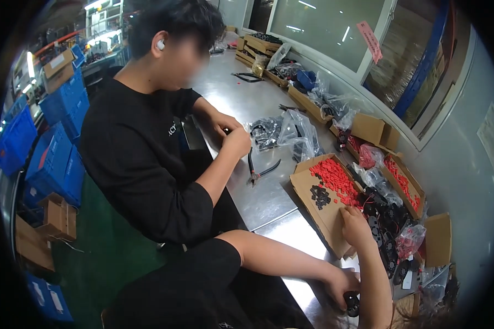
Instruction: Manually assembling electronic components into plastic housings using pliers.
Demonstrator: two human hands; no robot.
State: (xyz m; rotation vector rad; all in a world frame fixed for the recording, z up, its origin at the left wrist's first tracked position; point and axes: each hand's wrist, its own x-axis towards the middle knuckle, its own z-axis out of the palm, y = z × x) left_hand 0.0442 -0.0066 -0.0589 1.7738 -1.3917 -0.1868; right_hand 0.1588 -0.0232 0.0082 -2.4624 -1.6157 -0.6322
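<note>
My left hand [343, 286] is low over the metal table, its fingers closed around a small black rounded part [352, 303]. My right hand [358, 226] reaches to the right edge of a shallow cardboard tray [326, 227], its fingers bent and drawn together; whatever they pinch is hidden. Small red plastic pieces [335, 178] lie heaped in the far part of this tray. A smaller pile of black pieces [320, 196] sits beside them. Black parts with red wires [387, 236] are heaped just right of my right hand.
To my left, a co-worker [137, 148] in black handles something small and dark. Pliers [253, 174] lie on the metal table [263, 203] near clear plastic bags [299, 131]. Cardboard boxes [403, 183] line the window wall. Blue crates [55, 159] stand at far left.
</note>
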